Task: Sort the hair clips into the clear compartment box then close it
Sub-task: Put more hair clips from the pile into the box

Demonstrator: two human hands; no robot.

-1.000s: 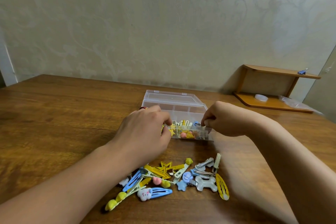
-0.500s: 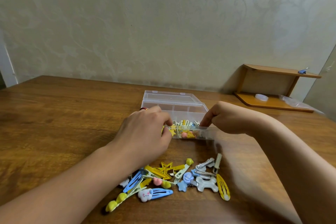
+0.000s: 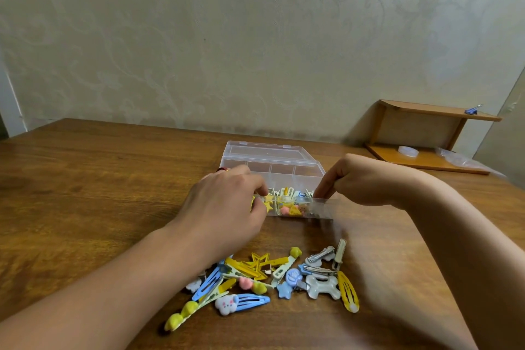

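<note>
The clear plastic box (image 3: 272, 167) sits open on the brown wooden table (image 3: 85, 179). The left hand (image 3: 224, 207) pinches a yellow star clip (image 3: 268, 205) at its near edge. The right hand (image 3: 366, 179) curls over the right corner (grip hidden). Shiny clips (image 3: 267, 278) lie nearer.
</note>
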